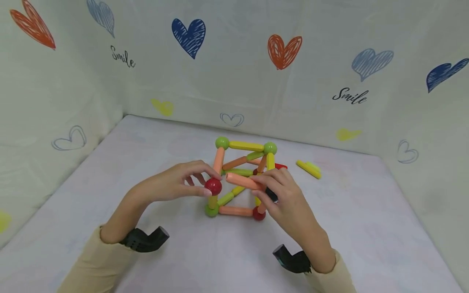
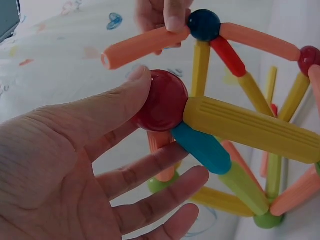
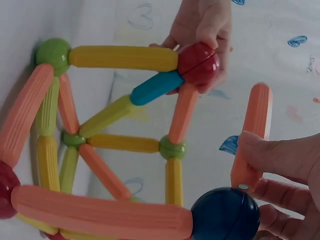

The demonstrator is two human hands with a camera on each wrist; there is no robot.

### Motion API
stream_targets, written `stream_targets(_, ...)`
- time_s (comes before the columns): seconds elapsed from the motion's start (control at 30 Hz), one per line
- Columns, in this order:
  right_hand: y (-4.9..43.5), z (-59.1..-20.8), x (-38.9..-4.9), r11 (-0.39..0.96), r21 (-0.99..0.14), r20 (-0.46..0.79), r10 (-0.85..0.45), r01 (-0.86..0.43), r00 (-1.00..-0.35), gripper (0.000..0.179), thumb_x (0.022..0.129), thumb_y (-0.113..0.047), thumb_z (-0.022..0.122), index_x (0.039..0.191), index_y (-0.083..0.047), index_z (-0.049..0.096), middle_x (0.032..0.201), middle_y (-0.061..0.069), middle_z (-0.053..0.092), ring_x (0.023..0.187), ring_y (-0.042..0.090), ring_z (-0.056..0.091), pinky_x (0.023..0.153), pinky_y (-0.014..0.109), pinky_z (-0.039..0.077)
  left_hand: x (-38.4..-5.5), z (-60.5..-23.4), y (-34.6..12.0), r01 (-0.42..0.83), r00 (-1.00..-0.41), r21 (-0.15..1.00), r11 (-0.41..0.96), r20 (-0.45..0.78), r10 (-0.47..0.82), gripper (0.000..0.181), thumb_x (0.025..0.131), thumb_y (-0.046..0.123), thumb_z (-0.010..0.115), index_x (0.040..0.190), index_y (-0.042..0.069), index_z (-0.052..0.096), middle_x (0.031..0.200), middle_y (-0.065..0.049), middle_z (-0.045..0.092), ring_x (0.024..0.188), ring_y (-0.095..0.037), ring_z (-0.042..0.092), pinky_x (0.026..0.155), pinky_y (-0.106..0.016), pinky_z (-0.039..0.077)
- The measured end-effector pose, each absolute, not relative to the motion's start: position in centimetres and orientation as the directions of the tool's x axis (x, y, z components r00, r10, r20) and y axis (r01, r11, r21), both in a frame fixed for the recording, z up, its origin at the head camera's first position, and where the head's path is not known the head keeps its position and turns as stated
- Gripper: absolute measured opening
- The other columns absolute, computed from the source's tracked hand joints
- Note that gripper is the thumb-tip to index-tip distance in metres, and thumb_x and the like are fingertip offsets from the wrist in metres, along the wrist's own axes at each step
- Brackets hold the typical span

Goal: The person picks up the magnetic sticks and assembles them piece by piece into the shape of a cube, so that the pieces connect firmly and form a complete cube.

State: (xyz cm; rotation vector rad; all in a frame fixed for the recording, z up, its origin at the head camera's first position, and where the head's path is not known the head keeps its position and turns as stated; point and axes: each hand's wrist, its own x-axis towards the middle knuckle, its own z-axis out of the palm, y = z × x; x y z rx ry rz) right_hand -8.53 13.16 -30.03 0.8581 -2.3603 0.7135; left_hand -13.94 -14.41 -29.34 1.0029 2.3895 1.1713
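A box-like frame of magnetic sticks and balls stands on the table, with green balls [image 1: 222,143] and red balls [image 1: 259,213] at corners. My left hand [image 1: 172,183] pinches the red ball [image 1: 213,186] at its near upper left corner between thumb and fingers. From that ball run a yellow stick [image 2: 250,127], a teal stick [image 2: 202,150] and an orange stick. In my right hand [image 1: 287,199] is another orange stick [image 1: 238,180], pinched by thumb and fingers. Its metal-tipped end lies right at the dark blue ball [image 3: 225,215]; the other end points toward the red ball.
To the right behind the frame lie a loose yellow stick [image 1: 308,169] and a short green stick [image 1: 313,166]. A red piece [image 1: 281,166] shows just beyond my right fingers. Behind the table hangs a pale cloth [image 1: 234,81] printed with hearts.
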Motion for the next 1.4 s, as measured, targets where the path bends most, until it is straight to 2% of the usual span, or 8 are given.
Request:
stream_targets(0.27, 13.3, -29.9, -8.2, 0.761, -0.185, 0.546, -0.447, -0.622, -0.709, 0.032, 0.075, -0.016, 0.077, 0.105, -0.011, 0.068, 0.096, -0.002, 0.062, 0.087, 0.014, 0.044, 0.064, 0.023, 0.045, -13.7, -29.3, -14.3, 0.474, -0.712, 0.771, 0.425, 0.051, 0.701, 0.037, 0.085, 0.023, 0.067, 0.120, 0.016, 0.058, 0.114, -0.002, 0.058, 0.092, -0.016, 0.059, 0.077, -0.033, 0.050)
stream_targets(0.5, 13.3, -30.3, -9.0, 0.742, -0.061, 0.608, -0.503, -0.667, -0.615, 0.030, 0.075, -0.012, 0.076, 0.104, -0.014, 0.068, 0.091, -0.001, 0.059, 0.079, 0.018, 0.041, 0.059, 0.025, 0.040, -13.9, -29.3, -14.0, 0.472, -0.735, 0.766, 0.436, 0.068, 0.675, 0.039, 0.087, 0.023, 0.065, 0.124, 0.015, 0.054, 0.116, -0.002, 0.058, 0.095, -0.016, 0.057, 0.079, -0.033, 0.049)
stream_targets(0.6, 13.2, -30.6, -9.4, 0.754, -0.050, 0.628, -0.486, -0.655, -0.607, 0.030, 0.075, -0.012, 0.076, 0.104, -0.013, 0.069, 0.089, 0.001, 0.060, 0.079, 0.021, 0.042, 0.061, 0.027, 0.040, -14.1, -29.6, -13.9, 0.465, -0.749, 0.770, 0.437, 0.079, 0.658, 0.039, 0.088, 0.023, 0.063, 0.125, 0.015, 0.052, 0.117, -0.003, 0.058, 0.095, -0.015, 0.059, 0.081, -0.034, 0.048)
stream_targets(0.9, 13.1, -31.5, -10.3, 0.785, -0.092, 0.660, -0.413, -0.613, -0.628, 0.031, 0.073, -0.014, 0.078, 0.104, -0.013, 0.072, 0.091, 0.006, 0.065, 0.092, 0.033, 0.047, 0.084, 0.045, 0.042, -14.2, -29.9, -13.2, 0.433, -0.791, 0.771, 0.468, 0.075, 0.608, 0.040, 0.088, 0.022, 0.064, 0.126, 0.015, 0.053, 0.106, -0.004, 0.057, 0.092, -0.018, 0.055, 0.077, -0.030, 0.050)
stream_targets(1.03, 13.2, -31.8, -10.4, 0.780, -0.116, 0.651, -0.408, -0.615, -0.641, 0.032, 0.073, -0.012, 0.078, 0.104, -0.012, 0.072, 0.092, 0.006, 0.065, 0.094, 0.035, 0.046, 0.084, 0.046, 0.042, -14.1, -29.9, -13.0, 0.422, -0.783, 0.780, 0.462, 0.057, 0.619, 0.038, 0.089, 0.020, 0.062, 0.125, 0.014, 0.052, 0.103, -0.004, 0.061, 0.084, -0.017, 0.058, 0.074, -0.030, 0.050)
stream_targets(1.2, 13.6, -31.6, -10.2, 0.754, -0.171, 0.674, -0.381, -0.634, -0.634, 0.030, 0.073, -0.011, 0.078, 0.102, -0.011, 0.071, 0.095, 0.006, 0.066, 0.094, 0.031, 0.048, 0.085, 0.047, 0.037, -14.0, -30.0, -13.0, 0.411, -0.788, 0.781, 0.469, 0.046, 0.614, 0.036, 0.089, 0.019, 0.062, 0.124, 0.015, 0.053, 0.101, -0.005, 0.062, 0.083, -0.016, 0.058, 0.073, -0.029, 0.050)
stream_targets(1.33, 14.8, -30.7, -10.0, 0.726, -0.278, 0.740, -0.256, -0.629, -0.622, 0.022, 0.077, -0.003, 0.072, 0.099, -0.005, 0.070, 0.099, 0.010, 0.066, 0.096, 0.029, 0.050, 0.085, 0.043, 0.033, -13.9, -30.1, -12.9, 0.405, -0.789, 0.781, 0.475, 0.036, 0.614, 0.035, 0.089, 0.019, 0.062, 0.123, 0.015, 0.053, 0.103, -0.006, 0.061, 0.085, -0.018, 0.058, 0.074, -0.028, 0.050)
stream_targets(1.4, 15.7, -30.3, -10.1, 0.740, -0.334, 0.751, -0.165, -0.584, -0.639, 0.019, 0.081, 0.001, 0.067, 0.099, -0.002, 0.069, 0.100, 0.012, 0.065, 0.098, 0.029, 0.050, 0.086, 0.038, 0.034, -13.9, -30.0, -12.9, 0.399, -0.791, 0.783, 0.477, 0.030, 0.611, 0.035, 0.089, 0.019, 0.062, 0.123, 0.016, 0.053, 0.103, -0.005, 0.061, 0.086, -0.018, 0.058, 0.074, -0.029, 0.050)
